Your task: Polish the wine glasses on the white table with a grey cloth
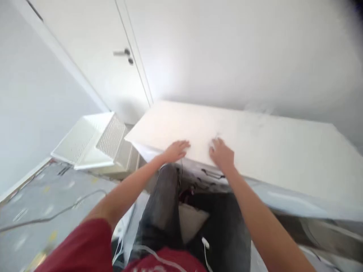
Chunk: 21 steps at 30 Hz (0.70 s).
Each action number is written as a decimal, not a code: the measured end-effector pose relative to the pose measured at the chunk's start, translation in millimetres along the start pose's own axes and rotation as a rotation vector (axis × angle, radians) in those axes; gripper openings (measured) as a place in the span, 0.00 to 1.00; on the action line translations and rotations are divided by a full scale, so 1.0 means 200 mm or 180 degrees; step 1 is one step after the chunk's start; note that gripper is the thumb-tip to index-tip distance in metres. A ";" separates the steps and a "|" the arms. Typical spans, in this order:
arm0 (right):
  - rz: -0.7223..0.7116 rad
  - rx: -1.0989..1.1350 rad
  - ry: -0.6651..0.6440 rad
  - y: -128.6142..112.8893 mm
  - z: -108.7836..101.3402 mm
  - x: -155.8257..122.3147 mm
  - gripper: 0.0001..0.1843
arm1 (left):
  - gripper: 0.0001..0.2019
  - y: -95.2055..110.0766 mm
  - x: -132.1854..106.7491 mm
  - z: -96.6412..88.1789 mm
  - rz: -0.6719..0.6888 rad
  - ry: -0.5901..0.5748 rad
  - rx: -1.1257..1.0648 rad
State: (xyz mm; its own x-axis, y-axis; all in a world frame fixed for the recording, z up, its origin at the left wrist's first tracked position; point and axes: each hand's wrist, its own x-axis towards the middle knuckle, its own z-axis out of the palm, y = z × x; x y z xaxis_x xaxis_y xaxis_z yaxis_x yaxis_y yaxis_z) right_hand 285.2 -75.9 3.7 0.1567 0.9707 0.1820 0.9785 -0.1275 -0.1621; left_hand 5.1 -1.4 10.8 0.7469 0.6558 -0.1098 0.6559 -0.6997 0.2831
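A large white flat surface (269, 151), seemingly a mattress or lid, stretches from centre to right. My left hand (176, 150) rests on its near edge, fingers stretched out flat. My right hand (221, 154) lies palm down on the same edge a little to the right, fingers forward and slightly blurred. Neither hand holds anything. Both bare forearms reach out from red sleeves. Below the edge, dark items and a red bit (187, 193) show in the gap. My legs in dark grey trousers (167, 211) stand against the front.
A white perforated basket (93, 139) stands on the floor at the left. A white door with a dark handle (124, 53) is behind it. A thin cable (62, 209) runs across the grey patterned floor. White cords (205, 245) hang near my waist.
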 end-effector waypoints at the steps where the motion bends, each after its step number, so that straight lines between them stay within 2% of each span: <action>1: 0.0007 0.0004 -0.0008 -0.01 -0.03 0.00 0.28 | 0.25 0.03 0.02 -0.04 -0.0090 0.0080 0.0083; 5: 0.0197 -0.0015 0.0027 -0.02 -0.08 0.03 0.28 | 0.14 0.12 0.16 -0.13 -0.0280 0.0417 0.0464; 8: 0.0351 -0.0004 0.0014 0.00 -0.07 0.03 0.28 | 0.15 0.19 0.27 -0.13 -0.0547 0.0650 0.0587; 12: 0.0591 0.0010 0.0016 0.00 -0.09 0.01 0.28 | 0.15 0.22 0.30 -0.14 -0.0733 0.0766 0.0510; 16: 0.0731 0.0058 -0.0109 -0.01 -0.14 0.03 0.28 | 0.13 0.27 0.30 -0.20 -0.0845 0.0700 0.0205; 18: 0.0707 -0.0029 -0.0173 0.01 -0.17 0.03 0.28 | 0.14 0.38 0.26 -0.21 -0.0971 0.0674 -0.0027; 19: 0.0670 -0.0082 -0.0202 0.01 -0.18 0.01 0.28 | 0.15 0.45 0.20 -0.21 -0.1076 0.0678 -0.0163; 21: 0.0530 -0.0179 -0.0255 0.03 -0.20 -0.04 0.28 | 0.16 0.64 -0.02 -0.21 -0.1171 0.0648 -0.0486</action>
State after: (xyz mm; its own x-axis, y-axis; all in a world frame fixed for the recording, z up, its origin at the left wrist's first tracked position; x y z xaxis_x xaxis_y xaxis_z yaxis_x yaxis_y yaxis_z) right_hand 295.4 -92.8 40.6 0.3081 0.9481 0.0790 0.9462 -0.2968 -0.1288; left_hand 80.7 -82.1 87.2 0.4202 0.9064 -0.0442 0.8391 -0.3695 0.3993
